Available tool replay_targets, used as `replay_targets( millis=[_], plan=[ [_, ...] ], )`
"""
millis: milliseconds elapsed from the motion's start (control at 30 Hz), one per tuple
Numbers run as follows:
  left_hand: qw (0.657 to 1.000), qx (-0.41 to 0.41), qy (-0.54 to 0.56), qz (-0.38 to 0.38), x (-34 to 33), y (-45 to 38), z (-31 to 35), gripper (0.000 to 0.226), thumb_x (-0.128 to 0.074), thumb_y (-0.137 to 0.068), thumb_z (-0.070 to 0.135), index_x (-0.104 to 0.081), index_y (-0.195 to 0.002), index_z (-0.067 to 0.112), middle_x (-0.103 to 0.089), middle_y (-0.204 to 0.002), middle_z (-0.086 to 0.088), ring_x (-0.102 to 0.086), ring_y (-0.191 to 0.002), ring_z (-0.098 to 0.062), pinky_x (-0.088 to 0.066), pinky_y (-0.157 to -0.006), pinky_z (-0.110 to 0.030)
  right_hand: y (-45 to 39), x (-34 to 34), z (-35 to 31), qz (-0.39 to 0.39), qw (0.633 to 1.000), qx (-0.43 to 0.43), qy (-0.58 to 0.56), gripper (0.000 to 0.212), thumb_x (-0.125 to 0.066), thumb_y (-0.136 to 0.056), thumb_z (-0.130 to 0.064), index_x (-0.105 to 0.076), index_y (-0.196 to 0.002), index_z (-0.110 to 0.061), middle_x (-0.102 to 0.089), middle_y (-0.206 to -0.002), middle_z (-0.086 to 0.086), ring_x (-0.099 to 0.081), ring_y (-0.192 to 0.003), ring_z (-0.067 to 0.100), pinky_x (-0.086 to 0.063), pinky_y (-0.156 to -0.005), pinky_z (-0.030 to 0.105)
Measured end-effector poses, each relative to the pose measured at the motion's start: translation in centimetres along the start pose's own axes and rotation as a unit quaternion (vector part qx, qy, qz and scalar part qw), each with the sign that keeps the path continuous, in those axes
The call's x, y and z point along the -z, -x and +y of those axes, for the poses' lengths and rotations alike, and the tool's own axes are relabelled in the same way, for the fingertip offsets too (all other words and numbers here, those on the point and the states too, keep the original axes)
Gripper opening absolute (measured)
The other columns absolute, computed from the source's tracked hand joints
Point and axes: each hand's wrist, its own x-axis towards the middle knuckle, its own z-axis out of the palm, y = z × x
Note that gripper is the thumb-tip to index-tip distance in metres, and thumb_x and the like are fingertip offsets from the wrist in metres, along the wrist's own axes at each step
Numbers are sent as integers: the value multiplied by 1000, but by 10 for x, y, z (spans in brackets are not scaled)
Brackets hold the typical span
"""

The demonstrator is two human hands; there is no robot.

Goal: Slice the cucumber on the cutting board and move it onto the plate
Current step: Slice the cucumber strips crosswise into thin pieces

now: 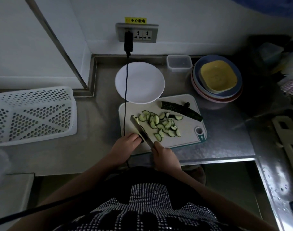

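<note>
One head-worn wide-angle view looks steeply down, close over the cutting board (184, 130) and counter (95, 147).

- You can read one sign: a yellow sticker (135, 20) on the wall, just above the socket panel (137, 32), with the black characters 小心触电 and a small warning symbol at its left end.
- The black plug adapter (128, 42) hanging from the panel's left socket carries a faint mark, too small for you to read.
</note>
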Motion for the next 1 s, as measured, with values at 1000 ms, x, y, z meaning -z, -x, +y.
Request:
replay_targets(
  millis=[1000],
  plan=[
    [999,-9,21,-25,2,1,-3,23,-43,-77,9,-60,-92,5,-62,-89,-13,-64,-73,-29,-53,-49,-34,-11,-9,2,-43,998,-11,40,10,-37,-98,-22,-39,-106,-16,-62,-100,21,-61,-92,41,-43,-66,39]
  ],
)
